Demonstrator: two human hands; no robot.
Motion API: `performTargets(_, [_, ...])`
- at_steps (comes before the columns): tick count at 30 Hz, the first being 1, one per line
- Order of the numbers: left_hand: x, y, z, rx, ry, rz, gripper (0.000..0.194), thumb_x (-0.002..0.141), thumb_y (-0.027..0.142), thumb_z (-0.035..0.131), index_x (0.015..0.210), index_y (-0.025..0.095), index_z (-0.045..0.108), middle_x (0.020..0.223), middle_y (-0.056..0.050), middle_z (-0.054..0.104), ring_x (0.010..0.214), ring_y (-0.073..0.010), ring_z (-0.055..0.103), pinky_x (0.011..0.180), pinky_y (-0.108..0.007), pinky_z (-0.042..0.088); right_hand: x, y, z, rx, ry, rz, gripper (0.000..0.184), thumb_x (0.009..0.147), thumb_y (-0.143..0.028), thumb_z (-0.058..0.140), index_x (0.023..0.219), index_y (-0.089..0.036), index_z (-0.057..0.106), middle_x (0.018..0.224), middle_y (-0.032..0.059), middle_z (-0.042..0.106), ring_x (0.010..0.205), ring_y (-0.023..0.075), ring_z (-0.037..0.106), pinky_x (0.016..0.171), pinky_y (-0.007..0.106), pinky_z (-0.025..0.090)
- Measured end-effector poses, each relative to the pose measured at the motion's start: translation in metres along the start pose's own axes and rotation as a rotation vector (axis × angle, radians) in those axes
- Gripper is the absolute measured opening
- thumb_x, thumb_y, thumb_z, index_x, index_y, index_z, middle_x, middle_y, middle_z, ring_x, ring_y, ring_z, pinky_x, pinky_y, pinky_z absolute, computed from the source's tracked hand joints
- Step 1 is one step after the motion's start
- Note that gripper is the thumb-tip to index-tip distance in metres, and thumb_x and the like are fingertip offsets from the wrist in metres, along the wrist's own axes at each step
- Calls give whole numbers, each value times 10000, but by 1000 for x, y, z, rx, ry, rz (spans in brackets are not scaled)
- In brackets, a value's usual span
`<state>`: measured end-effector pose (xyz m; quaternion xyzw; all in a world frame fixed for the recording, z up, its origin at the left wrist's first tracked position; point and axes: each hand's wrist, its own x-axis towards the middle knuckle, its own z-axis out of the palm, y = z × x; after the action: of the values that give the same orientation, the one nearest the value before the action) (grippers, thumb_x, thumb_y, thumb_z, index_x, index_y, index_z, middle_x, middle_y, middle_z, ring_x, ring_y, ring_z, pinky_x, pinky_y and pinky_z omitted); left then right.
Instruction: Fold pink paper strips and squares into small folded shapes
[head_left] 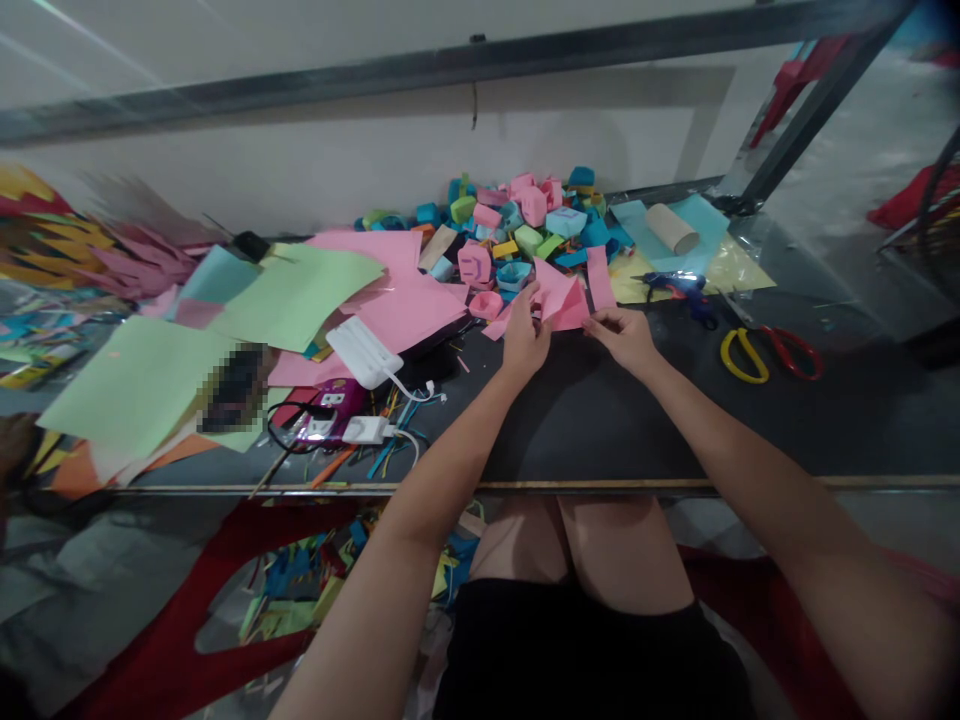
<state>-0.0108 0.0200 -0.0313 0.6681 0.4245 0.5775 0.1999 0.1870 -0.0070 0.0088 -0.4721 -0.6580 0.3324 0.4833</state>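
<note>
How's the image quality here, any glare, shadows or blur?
Head view: pale light streaks at top left; faint shadows on the wall; dim, soft light, so creases in the pink paper look mushy; a pixelated patch obscures a dark object; top right corner dark.

Matt pink paper (561,300) toward far edge of smooth dark table (615,430), matt light-green paper sheets (139,375) toward left edge, matt cardboard tube (672,229) near far right corner, smooth white plastic power bank (364,351)

The tube (672,229) lies on sheets (711,222) behind the scissors (744,356), the paper heap (534,205) to its left
</note>
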Motion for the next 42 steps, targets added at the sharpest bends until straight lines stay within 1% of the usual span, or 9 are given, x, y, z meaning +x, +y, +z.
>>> performTargets(4, [3,-4,-1,-61,76,-100,706,941,809,401,1243,222,651,1281,-162,698,1276,-311,633,1149,-526,477,-2,0,1,-4,17,-19,520,726,-746,743,681,-229,726,705,58,722,644,187,606,639,355,477])
performTargets(10, [3,-11,3,-185,121,-358,720,869,876,447,887,205,708,732,-71,684,873,-293,743,951,-522,596,-3,3,0,-25,28,-22,452,757,-665,755,712,-215,748,692,57,712,598,167,565,607,346,448])
performTargets(14, [5,-10,2,-287,95,-295,541,902,717,605,1077,223,739,1132,-98,759,1187,-303,682,1115,-522,514,-2,3,-1,-60,33,-17,492,757,-694,748,708,-205,738,680,48,701,587,152,545,590,329,442])
performTargets(21, [6,0,1,-525,-264,-299,504,902,495,574,1319,236,684,1617,-97,480,1538,-349,385,1211,-532,399,1,6,0,-27,3,-25,625,697,-821,722,713,-196,716,667,34,683,561,135,525,563,302,414])
performTargets(26, [0,7,3,-368,-198,-218,677,748,508,854,1346,267,646,1542,-102,559,1474,-325,470,1238,-493,374,0,2,0,-35,-11,-12,580,692,-776,751,704,-198,713,654,23,673,562,129,505,567,299,404])
performTargets(29, [0,10,3,-334,-114,-268,520,820,438,820,1281,244,680,1451,-114,629,1400,-306,543,1214,-481,408,-2,-1,-1,-43,-13,-6,512,711,-699,773,675,-193,703,641,22,664,561,124,494,572,301,397])
performTargets(34, [7,15,3,-468,96,-511,135,943,227,647,1042,200,736,1225,-86,734,1308,-254,617,1174,-432,452,-3,-1,0,-29,-56,11,430,718,-611,801,669,-195,705,646,21,659,574,125,500,589,308,401])
performTargets(38, [14,18,3,-756,204,-843,144,957,157,540,995,165,678,982,-78,746,1058,-226,712,970,-404,572,0,0,0,55,-90,38,492,705,-677,796,643,-204,676,643,23,647,593,131,510,601,305,422])
performTargets(42, [18,22,0,-905,247,-903,184,951,182,514,1051,184,669,921,-67,743,958,-198,722,888,-349,588,2,2,-1,128,-40,69,547,678,-740,789,644,-215,638,651,24,652,598,135,520,596,297,436])
